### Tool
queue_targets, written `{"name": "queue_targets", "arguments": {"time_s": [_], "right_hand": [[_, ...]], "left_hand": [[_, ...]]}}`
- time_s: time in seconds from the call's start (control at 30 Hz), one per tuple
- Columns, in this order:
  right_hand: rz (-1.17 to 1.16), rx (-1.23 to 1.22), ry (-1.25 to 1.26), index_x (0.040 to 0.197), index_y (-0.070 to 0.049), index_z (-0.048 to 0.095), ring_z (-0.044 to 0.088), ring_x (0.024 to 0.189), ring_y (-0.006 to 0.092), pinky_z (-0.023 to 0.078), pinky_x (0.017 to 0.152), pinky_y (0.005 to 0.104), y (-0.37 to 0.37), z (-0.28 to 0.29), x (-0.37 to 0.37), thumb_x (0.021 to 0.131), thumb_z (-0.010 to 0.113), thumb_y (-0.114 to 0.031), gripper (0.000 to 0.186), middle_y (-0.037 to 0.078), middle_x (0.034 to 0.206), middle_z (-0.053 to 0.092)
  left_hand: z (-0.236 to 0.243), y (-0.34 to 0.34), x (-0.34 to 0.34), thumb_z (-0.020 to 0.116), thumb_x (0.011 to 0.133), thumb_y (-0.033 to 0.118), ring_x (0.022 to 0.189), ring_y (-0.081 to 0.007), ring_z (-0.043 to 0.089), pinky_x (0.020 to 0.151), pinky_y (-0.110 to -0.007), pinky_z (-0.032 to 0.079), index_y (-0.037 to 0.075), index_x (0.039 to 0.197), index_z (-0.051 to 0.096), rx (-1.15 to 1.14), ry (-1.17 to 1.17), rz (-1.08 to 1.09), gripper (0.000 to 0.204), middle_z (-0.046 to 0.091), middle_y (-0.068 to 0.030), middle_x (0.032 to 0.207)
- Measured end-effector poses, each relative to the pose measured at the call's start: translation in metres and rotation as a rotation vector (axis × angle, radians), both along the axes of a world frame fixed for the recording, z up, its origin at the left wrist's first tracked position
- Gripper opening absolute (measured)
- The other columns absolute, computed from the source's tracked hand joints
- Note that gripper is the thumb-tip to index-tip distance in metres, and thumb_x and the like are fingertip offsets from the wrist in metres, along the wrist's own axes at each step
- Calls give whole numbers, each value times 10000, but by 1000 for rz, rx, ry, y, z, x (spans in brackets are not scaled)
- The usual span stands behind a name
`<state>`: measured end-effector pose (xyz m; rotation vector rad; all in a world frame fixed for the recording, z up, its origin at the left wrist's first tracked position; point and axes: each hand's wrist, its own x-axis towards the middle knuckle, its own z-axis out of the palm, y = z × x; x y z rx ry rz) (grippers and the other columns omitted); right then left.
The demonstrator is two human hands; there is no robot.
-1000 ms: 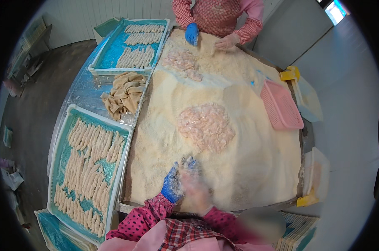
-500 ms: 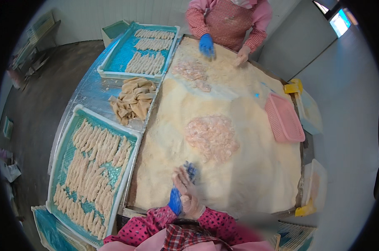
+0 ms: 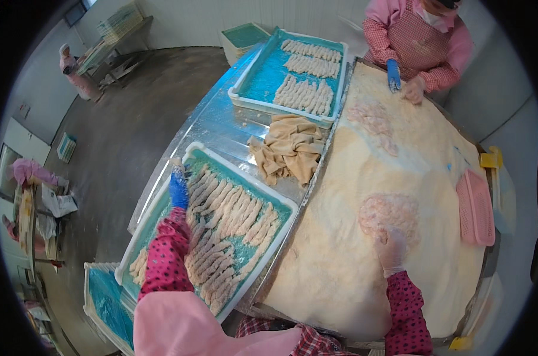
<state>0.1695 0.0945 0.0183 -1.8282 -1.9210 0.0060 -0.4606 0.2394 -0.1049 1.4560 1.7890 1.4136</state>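
My left hand (image 3: pixel 178 188), in a blue glove, is at the left rim of a white tray (image 3: pixel 289 209) lined with teal mesh. Its fingers look closed over that rim. Rows of floured, twisted meat strips (image 3: pixel 236 207) lie on the mesh beside it. My right hand (image 3: pixel 392 250), in a clear floury glove, touches the near edge of a pile of pale pink meat pieces (image 3: pixel 393 215) on the flour bed (image 3: pixel 334 279). Its fingertips are partly lost against the meat, so their grip does not show.
A second tray (image 3: pixel 254 83) of strips stands farther back, with a crumpled tan cloth (image 3: pixel 292 145) between the trays. A pink basket (image 3: pixel 475 207) sits at the right edge. Across the table, a co-worker's gloved hands (image 3: pixel 404 83) work near another meat pile (image 3: pixel 373 121).
My hands were together over the flour and have separated. The left has gone to the tray's rim, the right to the meat pile. The view has swung left.
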Motion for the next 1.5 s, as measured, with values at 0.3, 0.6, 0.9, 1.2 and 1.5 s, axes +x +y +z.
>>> {"name": "queue_targets", "arguments": {"time_s": [0.3, 0.6, 0.9, 1.2, 1.5], "right_hand": [[-151, -98, 356, 867, -27, 603, 585, 736, 269, 474, 681, 328, -11, 24, 26, 698, 656, -77, 184, 120, 786, 594], [-281, -553, 581, 1069, -71, 576, 537, 1052, 258, 408, 921, 384, -163, 35, 32, 755, 647, -153, 332, 126, 1051, 596], [-234, -162, 355, 1261, 33, 424, 403, 1222, 330, 298, 1038, 392, -180, 7, 0, 857, 588, -194, 492, 191, 1323, 425], [-441, -190, 389, 1248, 38, 446, 397, 1224, 344, 317, 1018, 417, -212, -13, 26, 853, 514, -138, 437, 228, 1256, 478], [-74, -31, 130, 1325, -94, 443, 264, 1336, 343, 91, 1082, 549, -143, 17, -41, 872, 432, -217, 469, 151, 1400, 378]], "left_hand": [[5, 11, 25, 390, 970, 262, 1127, -232, 501, 976, -347, 364, -18, 1243, 496, -250, 315, -136, 406, 541, -155, 1225], [134, -113, 207, 466, 928, 161, 1210, -260, 444, 1028, -354, 318, 4, 1328, 403, 56, 327, -530, 435, 450, -148, 1326], [90, -190, 434, 634, 769, 282, 1065, -315, 526, 948, -410, 387, 117, 1275, 483, 116, 481, -1320, 554, 539, -133, 1190], [74, -224, 464, 551, 775, 83, 1006, -296, 554, 905, -390, 425, 149, 1244, 522, 156, 643, -1274, 474, 578, -113, 1137], [112, -268, 470, 519, 880, 74, 1015, -178, 523, 873, -327, 430, 36, 1387, 277, -640, -815, -996, 563, 485, -61, 1253]]}}
